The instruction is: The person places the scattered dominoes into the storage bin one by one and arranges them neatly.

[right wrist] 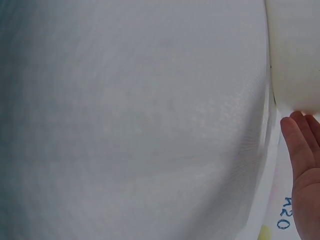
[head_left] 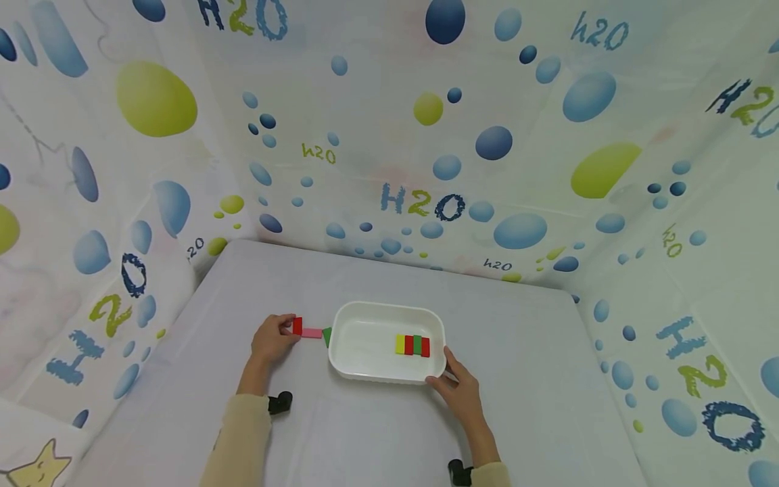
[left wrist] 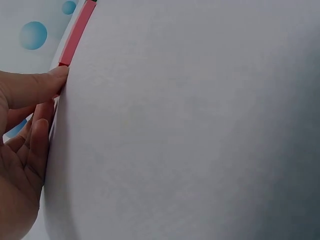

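My left hand (head_left: 274, 338) is left of the tray and pinches a small red block (head_left: 297, 326) between thumb and fingers. The red block touches the end of a pink block (head_left: 312, 333) lying flat on the table. A green block (head_left: 326, 337) sits between the pink one and the left side of a white rectangular tray (head_left: 365, 358). My right hand (head_left: 459, 389) holds the tray's near right corner, thumb at the front edge and fingers along the right side. In the right wrist view, those fingers (right wrist: 302, 145) meet the tray's wall (right wrist: 295, 60).
Inside the tray, toward its right, a yellow block (head_left: 399, 344), red blocks and a green block lie side by side in a row. A white cloth (head_left: 365, 433) covers the table. Patterned sheets (head_left: 389, 149) rise along the back and both sides.
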{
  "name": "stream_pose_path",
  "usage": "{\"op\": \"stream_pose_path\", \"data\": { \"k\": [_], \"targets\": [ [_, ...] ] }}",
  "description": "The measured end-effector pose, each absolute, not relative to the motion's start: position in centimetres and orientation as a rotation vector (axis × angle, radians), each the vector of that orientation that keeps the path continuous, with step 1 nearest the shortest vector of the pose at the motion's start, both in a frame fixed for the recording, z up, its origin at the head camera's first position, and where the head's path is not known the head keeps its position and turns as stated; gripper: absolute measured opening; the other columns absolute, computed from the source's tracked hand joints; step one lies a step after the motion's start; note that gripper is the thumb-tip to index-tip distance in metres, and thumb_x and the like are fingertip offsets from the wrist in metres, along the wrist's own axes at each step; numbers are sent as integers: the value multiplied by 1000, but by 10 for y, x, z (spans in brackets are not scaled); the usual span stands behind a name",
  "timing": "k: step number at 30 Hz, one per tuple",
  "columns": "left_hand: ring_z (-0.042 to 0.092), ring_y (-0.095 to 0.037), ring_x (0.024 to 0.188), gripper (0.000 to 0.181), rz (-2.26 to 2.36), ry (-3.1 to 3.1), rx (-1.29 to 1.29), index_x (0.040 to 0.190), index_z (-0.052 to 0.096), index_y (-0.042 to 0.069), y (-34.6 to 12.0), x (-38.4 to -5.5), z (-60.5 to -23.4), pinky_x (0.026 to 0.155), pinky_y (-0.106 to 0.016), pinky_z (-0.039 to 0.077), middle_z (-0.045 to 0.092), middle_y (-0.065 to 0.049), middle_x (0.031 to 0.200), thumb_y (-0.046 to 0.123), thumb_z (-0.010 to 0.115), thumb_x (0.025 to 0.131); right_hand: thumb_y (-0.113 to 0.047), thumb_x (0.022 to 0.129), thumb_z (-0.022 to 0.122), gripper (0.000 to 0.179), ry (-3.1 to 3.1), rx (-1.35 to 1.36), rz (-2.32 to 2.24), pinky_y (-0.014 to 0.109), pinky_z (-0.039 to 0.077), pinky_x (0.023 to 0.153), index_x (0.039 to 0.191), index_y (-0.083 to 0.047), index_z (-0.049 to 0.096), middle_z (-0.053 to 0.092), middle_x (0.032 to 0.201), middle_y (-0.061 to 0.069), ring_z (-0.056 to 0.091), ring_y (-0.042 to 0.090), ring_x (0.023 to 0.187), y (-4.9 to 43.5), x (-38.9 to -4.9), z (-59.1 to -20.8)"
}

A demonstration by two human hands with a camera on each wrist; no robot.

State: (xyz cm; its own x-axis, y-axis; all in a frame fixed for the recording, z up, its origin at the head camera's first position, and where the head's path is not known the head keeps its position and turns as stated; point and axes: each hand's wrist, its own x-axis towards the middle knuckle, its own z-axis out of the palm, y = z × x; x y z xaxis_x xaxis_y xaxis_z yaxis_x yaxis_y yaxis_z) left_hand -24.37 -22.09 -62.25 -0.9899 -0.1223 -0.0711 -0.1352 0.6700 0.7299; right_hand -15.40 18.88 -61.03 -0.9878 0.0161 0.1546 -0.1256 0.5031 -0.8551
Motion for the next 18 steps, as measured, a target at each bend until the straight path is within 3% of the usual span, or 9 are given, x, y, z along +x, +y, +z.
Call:
{"op": "stream_pose_path", "data": {
  "k": [7, 18],
  "targets": [
    [57, -26, 88, 47, 1235, 2894, -257, 127, 62, 0, -216, -241, -625, 72, -32, 40, 59, -18, 108, 14, 73, 84, -25, 78, 82, 79, -2589, 94, 1481, 36, 54, 89, 146, -9, 45, 54, 142, 15, 61, 33, 119, 190, -155, -613],
    [61, -33, 99, 52, 1471, 2820, -333, 132, 57, -2, -216, -235, -627, 87, -42, 44, 63, -23, 118, 10, 73, 85, -24, 77, 82, 80, -2583, 94, 1494, 34, 54, 89, 147, -10, 45, 54, 142, 13, 61, 31, 119, 191, -156, -616]
  ]
}}
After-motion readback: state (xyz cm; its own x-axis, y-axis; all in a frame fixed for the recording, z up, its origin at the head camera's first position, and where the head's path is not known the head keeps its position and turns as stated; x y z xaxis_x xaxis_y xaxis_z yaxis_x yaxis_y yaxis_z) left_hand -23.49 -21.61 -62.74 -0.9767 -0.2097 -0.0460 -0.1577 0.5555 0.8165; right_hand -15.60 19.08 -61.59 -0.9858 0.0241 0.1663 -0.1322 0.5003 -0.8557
